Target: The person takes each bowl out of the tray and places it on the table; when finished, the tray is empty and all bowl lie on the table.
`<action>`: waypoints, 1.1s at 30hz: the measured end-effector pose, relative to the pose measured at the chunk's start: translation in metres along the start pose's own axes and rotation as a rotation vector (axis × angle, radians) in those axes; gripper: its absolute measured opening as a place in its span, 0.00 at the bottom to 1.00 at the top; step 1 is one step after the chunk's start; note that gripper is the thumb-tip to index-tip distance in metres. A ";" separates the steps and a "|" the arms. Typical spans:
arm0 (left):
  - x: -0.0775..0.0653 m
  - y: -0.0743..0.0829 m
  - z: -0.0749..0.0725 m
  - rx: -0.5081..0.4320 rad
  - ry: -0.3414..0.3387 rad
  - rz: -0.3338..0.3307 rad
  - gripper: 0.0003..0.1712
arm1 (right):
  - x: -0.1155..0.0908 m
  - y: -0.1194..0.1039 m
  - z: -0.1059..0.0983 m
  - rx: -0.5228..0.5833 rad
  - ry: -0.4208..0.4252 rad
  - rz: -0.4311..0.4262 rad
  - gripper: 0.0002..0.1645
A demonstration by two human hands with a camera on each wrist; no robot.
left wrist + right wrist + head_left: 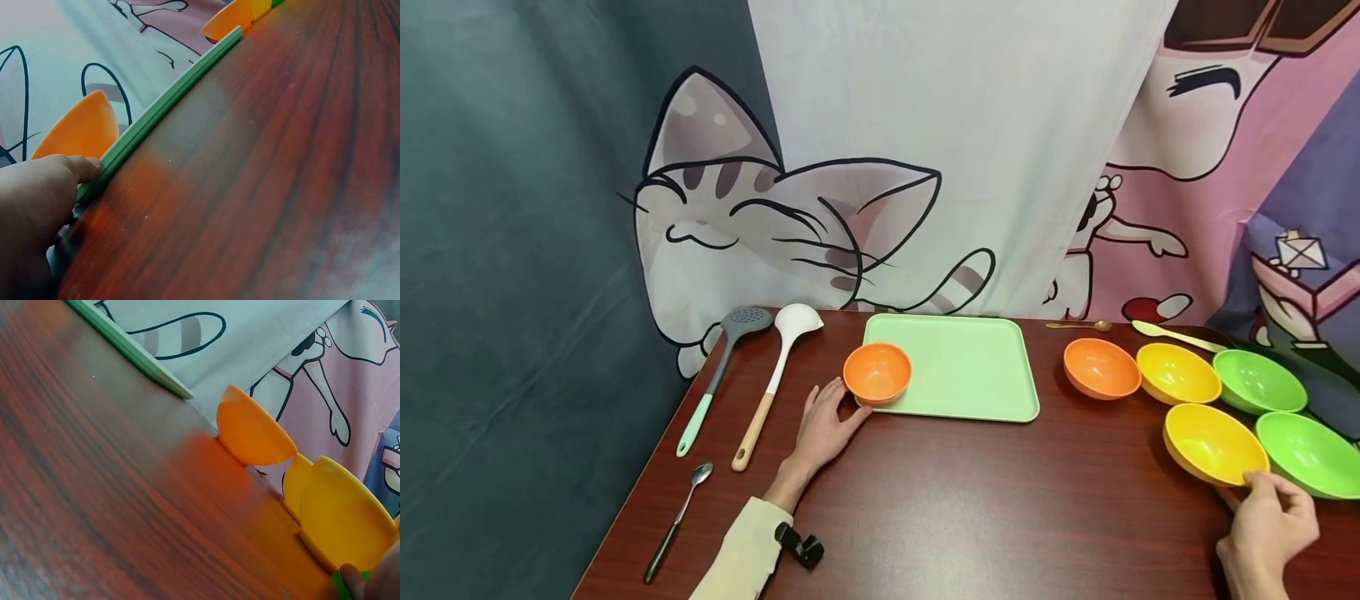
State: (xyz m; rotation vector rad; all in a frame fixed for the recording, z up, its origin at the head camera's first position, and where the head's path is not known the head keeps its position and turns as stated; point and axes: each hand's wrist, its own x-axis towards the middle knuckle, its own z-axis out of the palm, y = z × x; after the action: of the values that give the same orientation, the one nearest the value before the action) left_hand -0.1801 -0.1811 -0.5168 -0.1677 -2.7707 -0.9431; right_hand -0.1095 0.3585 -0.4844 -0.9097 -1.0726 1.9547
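Note:
A small orange bowl [877,372] sits at the left end of a light green tray [970,367]. My left hand [825,425] is beside that bowl, fingers along its left side and thumb by the tray's front edge. In the left wrist view the thumb [84,167] lies right at the green rim, in front of the bowl; the other fingers are mostly hidden. Far to the right, my right hand [1270,521] pinches the near rim of a yellow bowl [1213,442], which looks slightly tilted in the right wrist view.
Around the held bowl stand another orange bowl [1101,368], a yellow bowl [1178,373] and two green bowls [1258,381]. Behind them lie a small spoon [1078,326] and a pale yellow knife [1180,336]. At left lie a slotted turner [722,367], a white ladle [782,367] and a dark-handled spoon [679,521].

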 end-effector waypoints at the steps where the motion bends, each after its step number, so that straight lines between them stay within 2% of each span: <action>1: 0.000 0.000 0.000 0.001 0.001 -0.001 0.39 | 0.001 0.000 0.000 0.015 -0.003 0.002 0.11; 16: -0.002 -0.001 0.000 0.001 -0.001 -0.007 0.39 | 0.004 -0.002 0.001 -0.010 -0.031 -0.012 0.10; 23: -0.003 0.001 0.000 -0.001 -0.012 0.001 0.39 | 0.001 -0.001 -0.003 0.009 -0.012 -0.032 0.12; 33: -0.001 0.000 -0.001 0.005 -0.005 -0.001 0.39 | -0.001 -0.003 -0.008 -0.013 -0.009 0.014 0.12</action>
State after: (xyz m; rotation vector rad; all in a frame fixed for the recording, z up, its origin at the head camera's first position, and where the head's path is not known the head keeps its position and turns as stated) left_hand -0.1792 -0.1819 -0.5161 -0.1676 -2.7781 -0.9369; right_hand -0.1022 0.3621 -0.4847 -0.9187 -1.0875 1.9672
